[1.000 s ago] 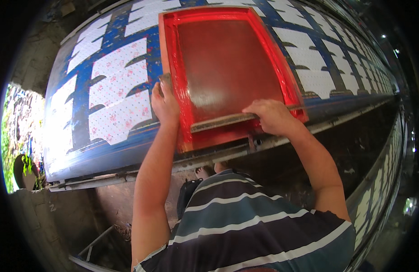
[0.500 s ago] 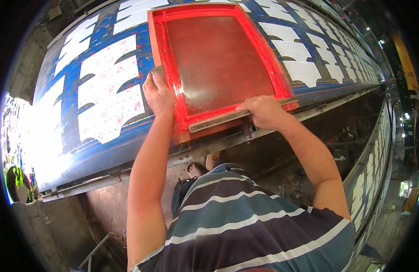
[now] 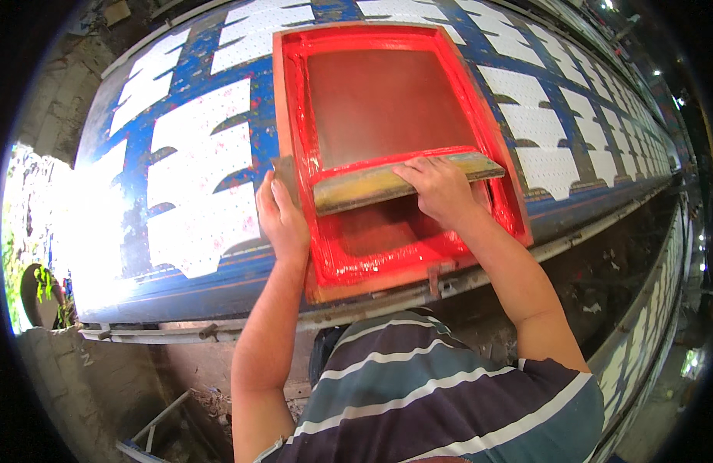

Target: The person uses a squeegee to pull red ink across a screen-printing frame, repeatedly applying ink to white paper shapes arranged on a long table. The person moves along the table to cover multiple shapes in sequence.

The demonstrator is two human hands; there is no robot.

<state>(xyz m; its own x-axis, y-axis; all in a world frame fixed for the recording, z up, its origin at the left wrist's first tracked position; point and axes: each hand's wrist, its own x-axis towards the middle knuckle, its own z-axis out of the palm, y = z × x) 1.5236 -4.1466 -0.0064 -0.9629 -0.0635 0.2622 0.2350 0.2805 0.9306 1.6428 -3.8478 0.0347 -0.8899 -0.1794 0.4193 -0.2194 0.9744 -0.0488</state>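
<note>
"What's around you?"
"A long blue table (image 3: 198, 62) under my red frame (image 3: 294, 100), with white speckled pieces (image 3: 198, 185) left and right of the frame."
"Which way do things point?"
"The frame lies lengthwise away from me; inside it the flat bar (image 3: 356, 185) sits crosswise, right end farther off."
"Their look?"
"Frame wet-glossy, bar streaked yellow."
"Hands?"
"My right hand (image 3: 441, 189) grips the bar; my left hand (image 3: 283, 216), fingers half curled, is at the frame's left edge."
</note>
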